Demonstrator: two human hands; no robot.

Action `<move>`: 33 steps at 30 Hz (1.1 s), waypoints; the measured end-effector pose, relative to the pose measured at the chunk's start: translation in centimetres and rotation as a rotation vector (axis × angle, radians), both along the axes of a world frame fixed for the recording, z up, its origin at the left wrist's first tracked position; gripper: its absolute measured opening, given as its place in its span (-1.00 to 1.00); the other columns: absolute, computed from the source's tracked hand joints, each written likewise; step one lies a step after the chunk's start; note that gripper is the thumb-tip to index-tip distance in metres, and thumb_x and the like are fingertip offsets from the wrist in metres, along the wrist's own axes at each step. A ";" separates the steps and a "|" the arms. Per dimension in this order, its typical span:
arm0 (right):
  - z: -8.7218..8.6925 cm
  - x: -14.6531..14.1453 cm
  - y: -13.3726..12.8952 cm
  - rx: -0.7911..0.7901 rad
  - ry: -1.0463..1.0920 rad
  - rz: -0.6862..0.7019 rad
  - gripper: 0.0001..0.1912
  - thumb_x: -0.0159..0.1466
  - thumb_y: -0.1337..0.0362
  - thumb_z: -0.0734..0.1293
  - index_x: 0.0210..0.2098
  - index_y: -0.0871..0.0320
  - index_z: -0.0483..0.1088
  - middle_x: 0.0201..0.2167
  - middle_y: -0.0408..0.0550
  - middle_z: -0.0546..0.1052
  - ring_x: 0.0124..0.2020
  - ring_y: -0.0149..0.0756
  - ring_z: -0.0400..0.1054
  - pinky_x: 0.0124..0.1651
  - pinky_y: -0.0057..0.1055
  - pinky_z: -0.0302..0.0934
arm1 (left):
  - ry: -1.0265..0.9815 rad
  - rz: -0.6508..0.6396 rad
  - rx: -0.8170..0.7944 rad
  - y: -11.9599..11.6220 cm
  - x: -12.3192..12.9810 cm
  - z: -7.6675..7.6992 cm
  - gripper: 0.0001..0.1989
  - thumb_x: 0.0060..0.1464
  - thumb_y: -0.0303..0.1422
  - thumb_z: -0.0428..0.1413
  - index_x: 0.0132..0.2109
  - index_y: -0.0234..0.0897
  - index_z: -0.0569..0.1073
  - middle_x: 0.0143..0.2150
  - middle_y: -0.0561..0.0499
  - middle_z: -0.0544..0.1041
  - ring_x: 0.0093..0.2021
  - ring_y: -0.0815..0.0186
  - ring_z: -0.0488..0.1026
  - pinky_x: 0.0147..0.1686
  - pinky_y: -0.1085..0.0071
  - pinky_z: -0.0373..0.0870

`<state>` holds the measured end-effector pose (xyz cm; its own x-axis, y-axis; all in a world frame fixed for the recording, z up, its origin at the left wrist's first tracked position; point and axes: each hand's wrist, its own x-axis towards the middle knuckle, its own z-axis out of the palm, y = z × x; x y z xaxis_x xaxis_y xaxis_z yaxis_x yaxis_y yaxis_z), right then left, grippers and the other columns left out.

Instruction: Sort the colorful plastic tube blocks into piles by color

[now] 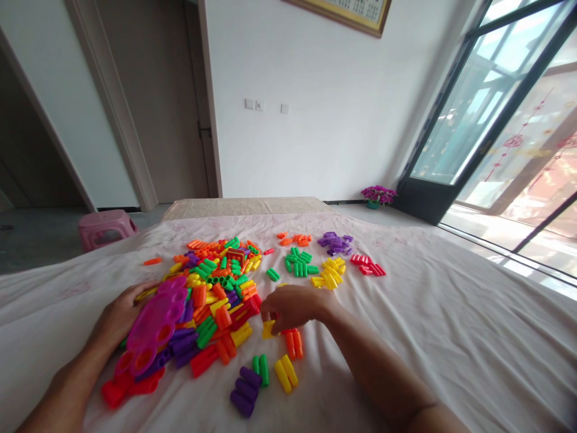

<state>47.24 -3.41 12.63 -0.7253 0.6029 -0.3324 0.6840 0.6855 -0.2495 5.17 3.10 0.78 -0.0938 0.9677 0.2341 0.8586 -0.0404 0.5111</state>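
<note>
My right hand (295, 304) hangs over the middle of the cloth, its fingers pinched on a yellow plastic block (269, 329). Just below that wrist lies an orange block (294, 344). At the left edge of a mixed heap of coloured tube-shaped blocks (220, 288), my left hand (124, 313) touches a magenta flower-edged plate (153, 319). Its fingertips are mostly hidden behind the plate and blocks, so I cannot make out a grip. Near me lie a purple block (246, 391), a green block (261, 369) and a yellow block (286, 373).
Beyond my right hand are separate groups of green blocks (299, 263), yellow blocks (331, 273), purple blocks (335, 243), red blocks (368, 265) and orange blocks (295, 239). A pale cloth (451, 325) covers the surface. Left of it stands a pink stool (106, 227).
</note>
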 end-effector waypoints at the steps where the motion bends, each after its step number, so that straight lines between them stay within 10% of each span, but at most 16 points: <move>1: 0.3 0.4 0.3 0.031 0.024 -0.044 -0.70 0.21 0.15 0.41 -0.08 0.08 0.50 -0.21 -0.12 0.59 -0.25 -0.31 0.42 -0.33 -0.48 0.08 | -0.023 -0.004 -0.014 0.0 0.0 0.0 -0.48 0.12 -0.10 -0.02 0.09 -0.27 0.52 0.10 -0.06 0.59 0.02 0.18 0.57 0.01 0.39 0.46; 18: 3.4 8.3 2.1 0.354 -0.255 -0.695 -0.65 0.28 0.36 0.26 0.01 0.15 0.53 -0.07 0.14 0.59 -0.06 -0.11 0.49 -0.17 -0.38 0.25 | -0.110 -0.010 -0.065 0.2 -0.1 -0.1 -0.45 0.09 -0.07 -0.01 0.11 -0.28 0.50 0.15 -0.11 0.55 0.11 0.13 0.51 0.10 0.35 0.40; 33: 0.8 0.5 -1.0 -0.054 -0.050 -0.028 -0.49 0.05 0.11 0.51 0.01 -0.04 0.48 -0.16 -0.23 0.62 -0.17 -0.26 0.48 -0.25 -0.44 0.15 | -0.100 -0.016 -0.070 -0.2 0.4 0.5 -0.47 0.12 -0.10 -0.02 0.11 -0.30 0.51 0.17 -0.13 0.54 0.13 0.08 0.50 0.11 0.27 0.40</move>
<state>47.74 -4.42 13.45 -0.6900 0.6032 -0.4001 0.7154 0.6523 -0.2503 5.53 2.90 1.25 -0.0974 0.9829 0.1560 0.8024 -0.0152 0.5966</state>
